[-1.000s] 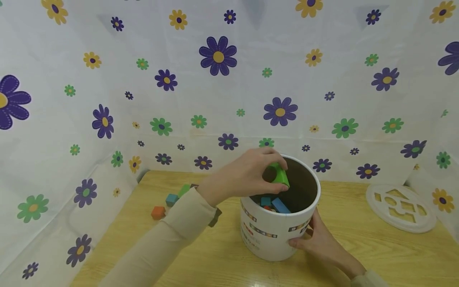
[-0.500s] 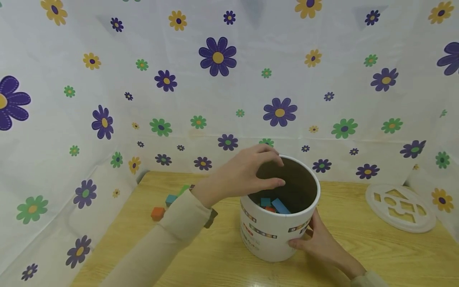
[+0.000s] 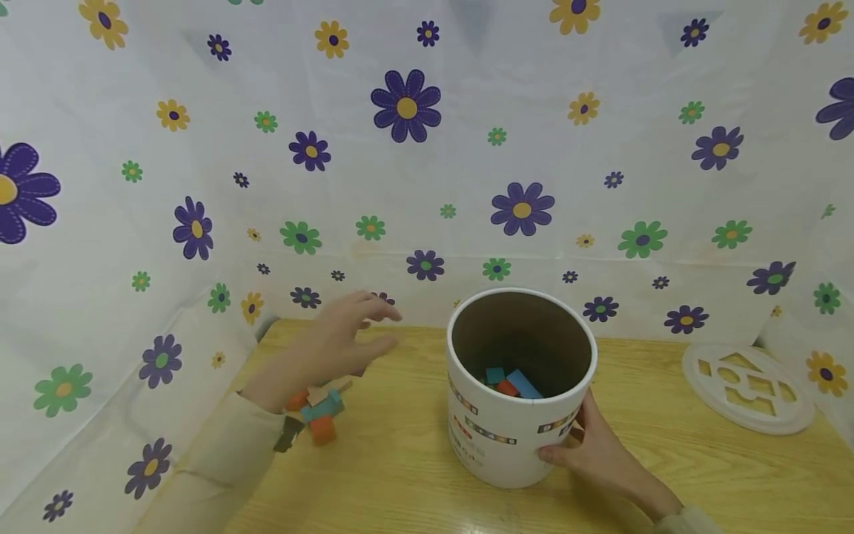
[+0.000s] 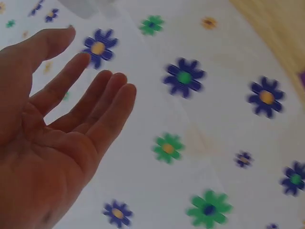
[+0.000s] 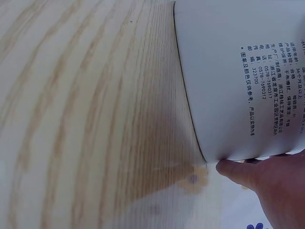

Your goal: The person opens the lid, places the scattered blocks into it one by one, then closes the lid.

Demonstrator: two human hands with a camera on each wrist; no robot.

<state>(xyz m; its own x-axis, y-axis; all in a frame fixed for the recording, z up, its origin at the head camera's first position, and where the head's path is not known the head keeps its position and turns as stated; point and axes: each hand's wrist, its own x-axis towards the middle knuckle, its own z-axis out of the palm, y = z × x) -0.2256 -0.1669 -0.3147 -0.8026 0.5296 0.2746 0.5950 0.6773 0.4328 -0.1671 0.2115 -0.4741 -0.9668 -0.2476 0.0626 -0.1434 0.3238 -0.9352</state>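
Observation:
A white round bucket [image 3: 494, 452] with printed labels stands upright and lidless on the table. Inside lie toy blocks, among them a blue block [image 3: 524, 384], a red block [image 3: 507, 388] and a teal block [image 3: 494, 375]. My right hand [image 3: 603, 456] holds the bucket's right side, thumb on the front, other fingers partly hidden. Away to the left, my left hand [image 3: 333, 347] is in the air with nothing in it, its fingers loosely bent. Below its wrist sits a loose pile of blocks: a teal block [image 3: 322, 407], an orange block [image 3: 323, 430], a dark block [image 3: 287, 434] and others partly covered.
A white round lid [image 3: 747, 387] with shaped cut-outs lies at the table's right. Flower-printed white cloth [image 3: 460, 156] hangs behind the wooden table [image 3: 394, 467] and along both sides.
My left hand let go of a green block inside the bucket, then moved left, away from the opening to above the loose blocks. My right hand has stayed on the bucket.

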